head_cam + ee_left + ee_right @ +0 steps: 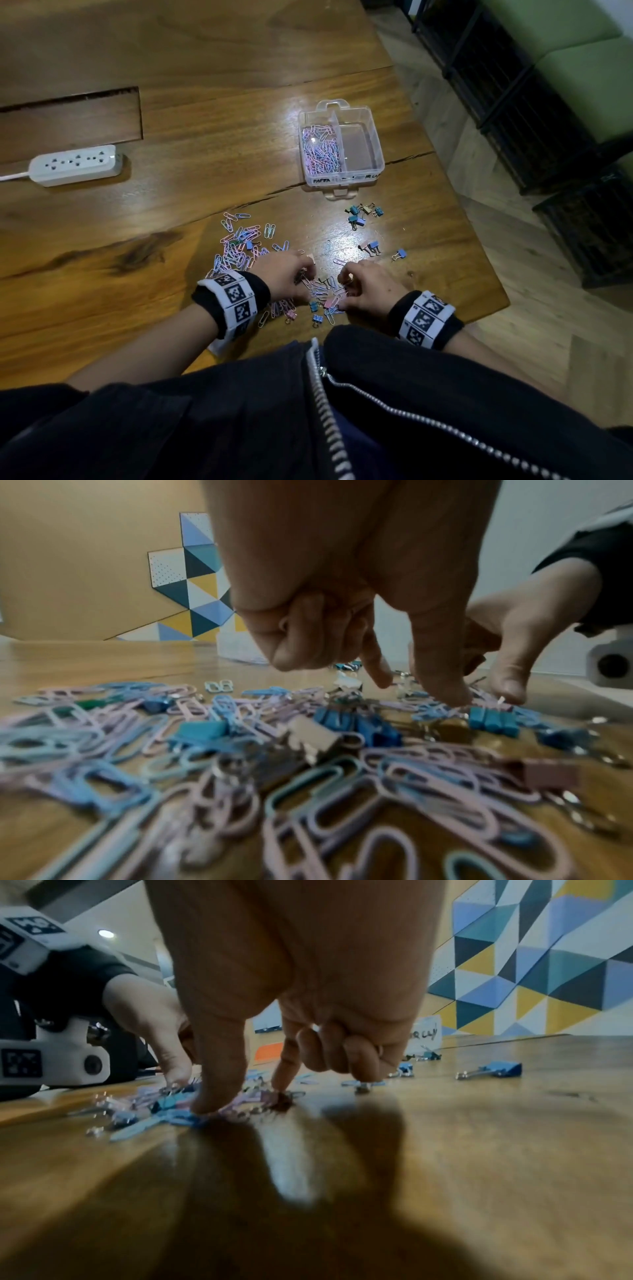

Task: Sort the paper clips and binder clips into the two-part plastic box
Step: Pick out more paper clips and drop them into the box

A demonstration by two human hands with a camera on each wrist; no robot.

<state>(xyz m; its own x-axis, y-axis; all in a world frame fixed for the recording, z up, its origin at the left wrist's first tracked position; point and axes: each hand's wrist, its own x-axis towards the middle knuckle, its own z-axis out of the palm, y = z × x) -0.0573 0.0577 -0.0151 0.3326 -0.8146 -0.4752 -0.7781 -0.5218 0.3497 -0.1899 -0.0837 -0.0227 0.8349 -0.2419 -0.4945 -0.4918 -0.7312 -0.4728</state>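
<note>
A clear two-part box (pixel 376 161) stands at the far right; its left part holds paper clips, its right part is bare. A mixed pile of pastel paper clips (pixel 239 243) and small binder clips (pixel 369 729) lies near the table's front edge. My left hand (pixel 303 275) (pixel 411 688) has thumb and forefinger down in the pile, pinching clips, the other fingers curled. My right hand (pixel 342 287) (pixel 250 1096) does the same just to its right, with the thumb on pink and blue clips. Loose binder clips (pixel 363 216) lie in front of the box.
A white power strip (pixel 77 164) sits at the left beside a slot in the wooden table (pixel 205 137). More binder clips (pixel 399 254) (pixel 493 1069) lie to the right of my hands. The table's right edge runs close to the box.
</note>
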